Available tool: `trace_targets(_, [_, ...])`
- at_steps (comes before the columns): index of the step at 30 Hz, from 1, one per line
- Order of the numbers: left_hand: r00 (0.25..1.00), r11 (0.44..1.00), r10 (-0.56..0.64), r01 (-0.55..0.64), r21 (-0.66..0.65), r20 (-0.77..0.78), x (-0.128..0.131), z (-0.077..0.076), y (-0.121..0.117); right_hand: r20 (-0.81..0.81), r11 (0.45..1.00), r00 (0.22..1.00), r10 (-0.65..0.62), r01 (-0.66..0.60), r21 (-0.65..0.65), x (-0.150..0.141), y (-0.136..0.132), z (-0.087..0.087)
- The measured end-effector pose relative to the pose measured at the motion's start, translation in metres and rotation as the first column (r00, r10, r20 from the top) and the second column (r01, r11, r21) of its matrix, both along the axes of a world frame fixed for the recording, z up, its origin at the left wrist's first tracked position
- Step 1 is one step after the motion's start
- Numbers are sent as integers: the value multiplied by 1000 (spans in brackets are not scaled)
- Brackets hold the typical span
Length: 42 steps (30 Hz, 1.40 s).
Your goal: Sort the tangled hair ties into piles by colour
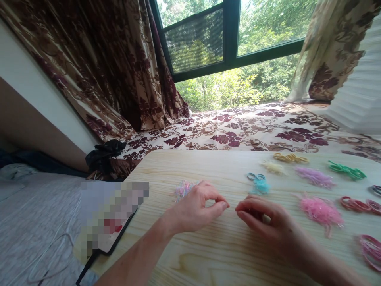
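Note:
My left hand (195, 208) hovers over the wooden tabletop (190, 254), thumb and index finger pinched together. Facing it across a narrow gap, my right hand (268, 218) pinches in the same way. Whatever is between the fingertips, if anything, is too small to make out. Partly behind my left hand sits a pile of multicoloured small elastic bands (182, 190). Just beyond my right hand lies a turquoise bunch of bands (259, 186), with blue-grey hair ties (256, 176) at its far side.
To the right lie pink bands (321, 210), purple bands (315, 177), pale yellow bands (274, 167), yellow ties (290, 158), green ties (347, 170), red ties (358, 204) and dark pink ties (370, 250). A blurred-out device (119, 220) with a cable lies left. A window (232, 51) stands beyond.

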<state>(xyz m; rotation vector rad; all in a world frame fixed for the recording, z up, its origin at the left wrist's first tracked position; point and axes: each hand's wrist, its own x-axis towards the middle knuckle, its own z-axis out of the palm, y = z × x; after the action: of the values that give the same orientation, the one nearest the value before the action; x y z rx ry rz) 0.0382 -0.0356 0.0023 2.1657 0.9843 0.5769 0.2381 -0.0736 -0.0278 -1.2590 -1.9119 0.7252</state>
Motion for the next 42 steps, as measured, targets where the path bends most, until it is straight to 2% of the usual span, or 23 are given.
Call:
trace_targets(3, [997,997,-70,71,31,-28,0,-2,-1,-17,1000,1000,6,-7,-18,-1,0,2])
trace_targets(9, [992,987,-117,122,109,-47,3,-7,-3,-31,998,999,22,-24,-50,-3,-1,5])
trace_targets(16, [990,979,-120,131,153,-79,4,-5,-1,-29,998,999,43,-44,-51,-1,-1,3])
trace_targets(26, [992,982,-87,100,158,-87,6,-3,-2,-41,995,999,6,-10,-97,2,1,4])
trace_targets(31, [996,986,-72,79,148,-50,6,-4,-2,-12,999,1000,22,-23,-41,2,2,2])
trace_targets(36, [999,991,3,2,134,-43,6,-5,0,-6,999,1000,-16,15,-48,5,1,7])
trace_targets(39, [997,979,66,-56,196,-47,4,-8,3,20,999,999,-45,46,-29,12,3,14])
trace_targets(42, [992,947,111,-90,308,-52,3,-13,7,104,997,992,-70,67,29,37,11,22])
